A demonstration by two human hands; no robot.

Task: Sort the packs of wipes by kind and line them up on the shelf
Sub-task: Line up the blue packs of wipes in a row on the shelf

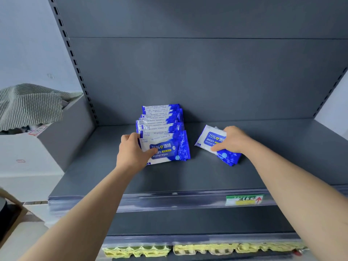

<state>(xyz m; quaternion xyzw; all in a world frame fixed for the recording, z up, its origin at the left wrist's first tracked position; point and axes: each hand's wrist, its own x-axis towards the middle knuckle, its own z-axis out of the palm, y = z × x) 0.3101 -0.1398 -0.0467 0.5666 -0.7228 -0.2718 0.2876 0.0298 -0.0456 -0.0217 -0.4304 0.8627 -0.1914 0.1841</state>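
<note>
A row of several blue-and-white alcohol wipe packs [162, 125] stands leaning back on the grey shelf [169, 178], running toward the back panel. My left hand [131, 153] grips the left edge of the front pack [169, 149], thumb across its face. To the right, a small pile of the same blue-and-white packs [209, 140] lies flat on the shelf. My right hand [233, 140] holds that pile from the right, fingers curled over its top and thumb along its near side.
The shelf's front rail carries a green and yellow price label [244, 199]. Yellow egg cartons [203, 249] sit on the shelf below. At the left a white box [24, 147] holds a striped grey cloth [32, 104].
</note>
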